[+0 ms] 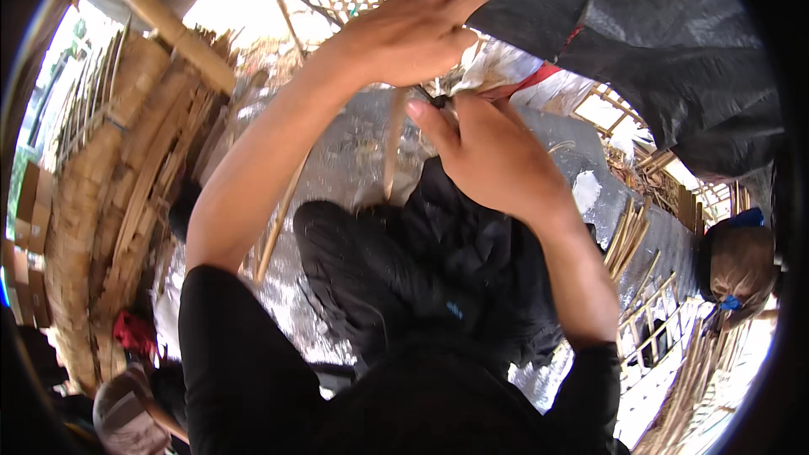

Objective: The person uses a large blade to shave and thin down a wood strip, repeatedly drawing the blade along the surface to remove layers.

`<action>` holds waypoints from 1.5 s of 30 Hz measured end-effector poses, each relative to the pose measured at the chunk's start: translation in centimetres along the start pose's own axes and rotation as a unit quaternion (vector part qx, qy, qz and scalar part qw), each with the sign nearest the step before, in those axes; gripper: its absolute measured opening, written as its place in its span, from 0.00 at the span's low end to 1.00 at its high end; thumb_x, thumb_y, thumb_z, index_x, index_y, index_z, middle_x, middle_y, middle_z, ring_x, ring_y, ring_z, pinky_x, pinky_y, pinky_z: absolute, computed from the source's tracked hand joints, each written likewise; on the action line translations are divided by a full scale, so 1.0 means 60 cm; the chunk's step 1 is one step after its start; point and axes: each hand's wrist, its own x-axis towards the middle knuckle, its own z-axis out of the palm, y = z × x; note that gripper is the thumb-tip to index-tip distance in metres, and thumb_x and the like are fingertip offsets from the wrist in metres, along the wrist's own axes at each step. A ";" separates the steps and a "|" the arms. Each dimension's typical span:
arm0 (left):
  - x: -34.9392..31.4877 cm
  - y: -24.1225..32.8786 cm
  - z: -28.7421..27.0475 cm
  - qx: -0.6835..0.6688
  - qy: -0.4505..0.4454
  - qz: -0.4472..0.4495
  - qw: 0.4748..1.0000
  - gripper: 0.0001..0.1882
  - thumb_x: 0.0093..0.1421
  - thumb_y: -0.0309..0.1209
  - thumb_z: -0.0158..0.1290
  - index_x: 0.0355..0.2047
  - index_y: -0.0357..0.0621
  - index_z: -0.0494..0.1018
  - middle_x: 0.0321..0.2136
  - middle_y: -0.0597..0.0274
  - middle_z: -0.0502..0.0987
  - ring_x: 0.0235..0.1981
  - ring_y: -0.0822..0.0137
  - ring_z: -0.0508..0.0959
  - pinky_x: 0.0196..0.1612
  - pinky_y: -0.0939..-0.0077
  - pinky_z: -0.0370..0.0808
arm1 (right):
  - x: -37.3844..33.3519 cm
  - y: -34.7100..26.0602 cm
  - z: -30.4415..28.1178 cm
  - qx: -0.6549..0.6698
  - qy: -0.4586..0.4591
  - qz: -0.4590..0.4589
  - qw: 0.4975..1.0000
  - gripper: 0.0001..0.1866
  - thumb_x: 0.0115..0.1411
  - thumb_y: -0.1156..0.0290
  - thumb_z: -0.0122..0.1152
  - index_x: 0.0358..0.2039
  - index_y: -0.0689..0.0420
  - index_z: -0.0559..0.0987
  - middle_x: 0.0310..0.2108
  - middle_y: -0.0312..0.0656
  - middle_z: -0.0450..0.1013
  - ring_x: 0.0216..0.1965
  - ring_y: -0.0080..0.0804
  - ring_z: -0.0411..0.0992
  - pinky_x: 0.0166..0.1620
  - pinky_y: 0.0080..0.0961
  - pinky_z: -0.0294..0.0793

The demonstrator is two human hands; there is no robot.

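Note:
My left hand (pixel 421 29) is raised in front of me, its fingers spread and slightly blurred, with nothing gripped in it. Below and to the right of it, my right hand (pixel 497 152) is closed, thumb pointing up and left. A small dark piece (pixel 436 99) shows by that thumb; its kind cannot be made out, and my fingers hide the rest. A thin bamboo strip (pixel 394 143) stands upright just left of the right hand; whether they touch is unclear. Behind the right wrist lies some red and whitish sheeting (pixel 535 80).
Black tarpaulin (pixel 666 25) hangs low overhead. Long split bamboo (pixel 109 202) is stacked on the left. Under my folded legs (pixel 362 261) spreads a grey sheet (pixel 337 143). Bamboo sticks (pixel 628 240) and a tied brown bag (pixel 737 261) are at right. Another person (pixel 131 413) is at lower left.

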 end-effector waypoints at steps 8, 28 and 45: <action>-0.015 -0.016 -0.015 -0.316 -0.147 -0.036 0.937 0.35 0.72 0.31 0.29 0.75 0.37 0.31 0.75 0.41 0.27 0.75 0.34 0.33 0.75 0.38 0.30 | 0.002 -0.002 -0.004 0.094 -0.087 0.052 0.990 0.34 0.72 0.45 0.50 0.28 0.69 0.75 0.25 0.64 0.73 0.31 0.65 0.73 0.39 0.51 0.70; -0.279 0.075 0.181 -0.541 0.384 -0.338 0.667 0.30 0.57 0.41 0.60 0.55 0.37 0.68 0.51 0.53 0.74 0.53 0.59 0.74 0.58 0.61 0.68 | -0.016 -0.024 -0.004 0.190 -0.087 0.087 0.974 0.32 0.69 0.45 0.55 0.29 0.68 0.73 0.18 0.54 0.74 0.24 0.54 0.78 0.33 0.46 0.74; -0.284 0.149 0.259 -0.551 0.217 -0.280 0.755 0.15 0.74 0.32 0.47 0.48 0.30 0.72 0.42 0.47 0.84 0.43 0.52 0.85 0.46 0.66 0.79 | -0.054 0.005 0.033 0.530 -0.022 0.086 0.844 0.12 0.68 0.66 0.63 0.40 0.62 0.73 0.18 0.31 0.67 0.14 0.14 0.63 0.18 0.16 0.61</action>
